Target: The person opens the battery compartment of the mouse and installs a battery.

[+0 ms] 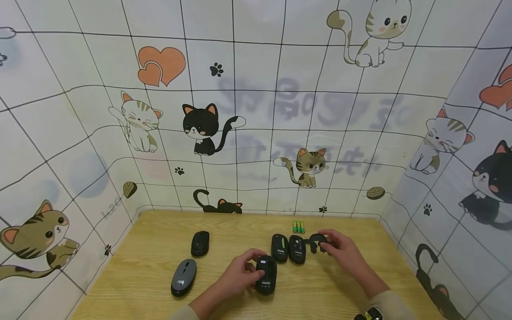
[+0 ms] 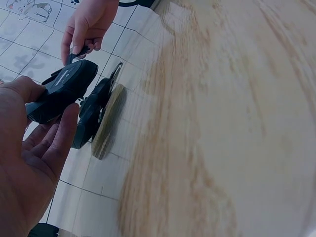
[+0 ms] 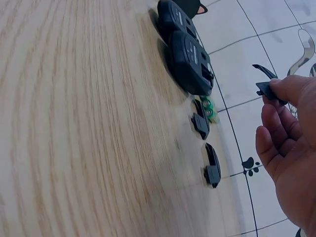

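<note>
Left of the worktop (image 1: 140,260): a grey mouse (image 1: 184,278) is set right way up; just beyond it a black mouse (image 1: 200,243), likewise. Centre: the held mouse (image 1: 270,273) is turned underside up by the left hand (image 1: 240,275), grip curled about its side, thumb over the upturned face. Its bay cannot be made out. Just right, a mouse with green in its bay (image 1: 279,248) and another upturned mouse (image 1: 297,249) are laid side by side; behind, three batteries (image 1: 298,227) are lined up. Right: a cover (image 3: 264,90) is pinched off the worktop between thumb and fingers of the right hand (image 1: 342,251), near one loose cover (image 3: 200,124) and a second loose cover (image 3: 213,168).

Judged: cover handling is in hand, battery fitting probably unfinished. Whether the cover is being laid aside or picked up cannot be told. If aside, a controlled release beside the pair is called for, the held mouse being steadied, bay upward.
</note>
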{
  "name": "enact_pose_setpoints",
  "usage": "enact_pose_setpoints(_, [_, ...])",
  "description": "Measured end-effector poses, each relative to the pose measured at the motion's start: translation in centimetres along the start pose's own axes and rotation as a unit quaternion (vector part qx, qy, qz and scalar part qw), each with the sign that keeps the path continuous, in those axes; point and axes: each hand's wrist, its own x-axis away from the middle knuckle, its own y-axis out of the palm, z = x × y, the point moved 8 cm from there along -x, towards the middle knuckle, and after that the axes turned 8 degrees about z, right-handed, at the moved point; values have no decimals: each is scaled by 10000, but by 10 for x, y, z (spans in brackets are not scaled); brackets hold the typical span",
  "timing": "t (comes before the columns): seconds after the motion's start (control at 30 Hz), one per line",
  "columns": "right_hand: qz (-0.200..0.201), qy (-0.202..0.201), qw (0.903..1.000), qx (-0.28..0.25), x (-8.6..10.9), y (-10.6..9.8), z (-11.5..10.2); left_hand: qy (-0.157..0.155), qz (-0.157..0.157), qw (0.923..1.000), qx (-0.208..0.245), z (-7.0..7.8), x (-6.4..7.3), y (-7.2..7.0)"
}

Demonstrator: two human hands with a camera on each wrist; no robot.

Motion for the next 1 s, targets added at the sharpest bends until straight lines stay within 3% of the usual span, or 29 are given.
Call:
enact_pose_setpoints(0.27, [169, -13, 9995, 282, -3, -19, 16, 78, 34, 10000, -20, 1, 0, -1])
enact_pose_setpoints(0.63, [190, 634, 9970, 404, -5, -40, 57, 67, 79, 9999, -72, 3, 0, -3])
enact_pose_setpoints(1.0, [245, 818, 9952, 474, -5, -51, 77, 138, 114, 9997, -140, 5, 0, -3])
